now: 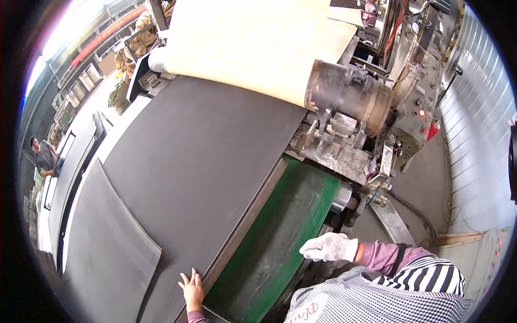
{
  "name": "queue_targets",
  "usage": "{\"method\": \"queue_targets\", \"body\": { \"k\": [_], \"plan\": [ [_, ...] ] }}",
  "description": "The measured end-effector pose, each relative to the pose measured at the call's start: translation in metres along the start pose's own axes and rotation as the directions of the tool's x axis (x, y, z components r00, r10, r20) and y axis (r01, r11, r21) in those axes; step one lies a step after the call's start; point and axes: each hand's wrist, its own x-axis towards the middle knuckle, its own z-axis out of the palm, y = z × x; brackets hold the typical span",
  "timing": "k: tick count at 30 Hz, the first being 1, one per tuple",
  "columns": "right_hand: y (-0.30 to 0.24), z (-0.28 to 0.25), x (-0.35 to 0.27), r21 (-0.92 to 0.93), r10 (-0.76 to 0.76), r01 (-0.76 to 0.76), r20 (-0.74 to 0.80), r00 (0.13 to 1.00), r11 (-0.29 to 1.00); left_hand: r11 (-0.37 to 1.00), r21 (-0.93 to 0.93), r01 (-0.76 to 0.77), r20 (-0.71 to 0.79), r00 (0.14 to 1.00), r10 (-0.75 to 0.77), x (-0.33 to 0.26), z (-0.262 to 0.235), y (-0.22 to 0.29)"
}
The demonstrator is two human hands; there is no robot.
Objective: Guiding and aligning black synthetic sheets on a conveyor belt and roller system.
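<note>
A large dark grey sheet (pixel 199 167) lies flat and slanting on the green belt (pixel 280 231), its far end under the cream roller (pixel 253 43). My bare left hand (pixel 192 288) rests on its near corner. It overlaps another dark sheet (pixel 107 253) on the left.

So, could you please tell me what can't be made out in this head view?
- Left hand: wrist cut off by the lower edge.
- Right hand: gloved, so its fingers' hold is hidden.
- Dark sheet: far end hidden under the roller.
- Person at far left: too small, hands unclear.
</note>
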Motion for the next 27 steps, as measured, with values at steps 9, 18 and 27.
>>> {"method": "queue_targets", "body": {
  "k": [9, 18, 27],
  "plan": [
    [0.039, -0.1, -0.104, 0.026, 0.344, -0.406, -0.581, 0.737, 0.913, 0.978, 0.156, -0.136, -0.044, 0.989, 0.145, 0.091, -0.024, 0.116],
    [0.163, -0.389, -0.163, -0.377, -0.264, -0.575, -0.925, 0.274, 0.726, 0.895, 0.341, -0.288, -0.229, 0.898, 0.376, 0.176, 0.007, 0.159],
    [0.238, -0.607, -0.154, 0.092, 0.032, -0.825, -0.995, -0.09, 0.558, 0.929, -0.069, 0.364, 0.169, 0.922, -0.349, 0.182, -0.041, 0.199]
  ]
}}
